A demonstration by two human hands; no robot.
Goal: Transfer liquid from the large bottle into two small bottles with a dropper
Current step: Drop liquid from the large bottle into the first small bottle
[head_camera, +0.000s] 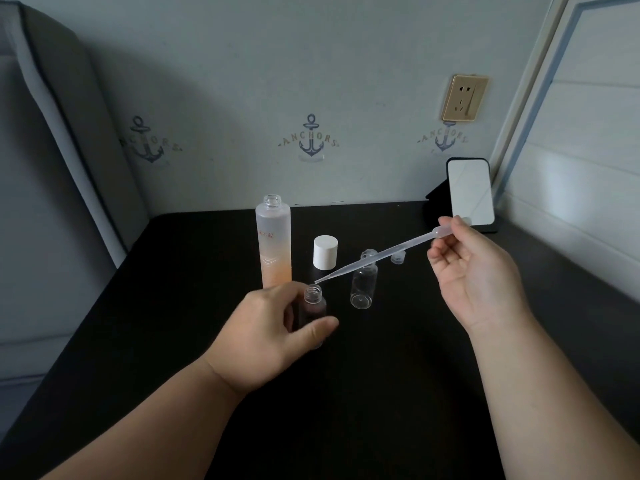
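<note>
Pinching the dropper (pixel 375 256) bulb, your right hand (pixel 474 271) angles its tip just above the small bottle (pixel 313 303) gripped by your left hand (pixel 273 337). The second small bottle (pixel 363 282) stands beside it, the large bottle (pixel 273 240) uncapped behind, white cap (pixel 325 252) near.

Left hand (pixel 273 336) being curled, thumb and fingers gripping; right hand (pixel 474 271) being raised, palm up, fingertips pinching.
</note>
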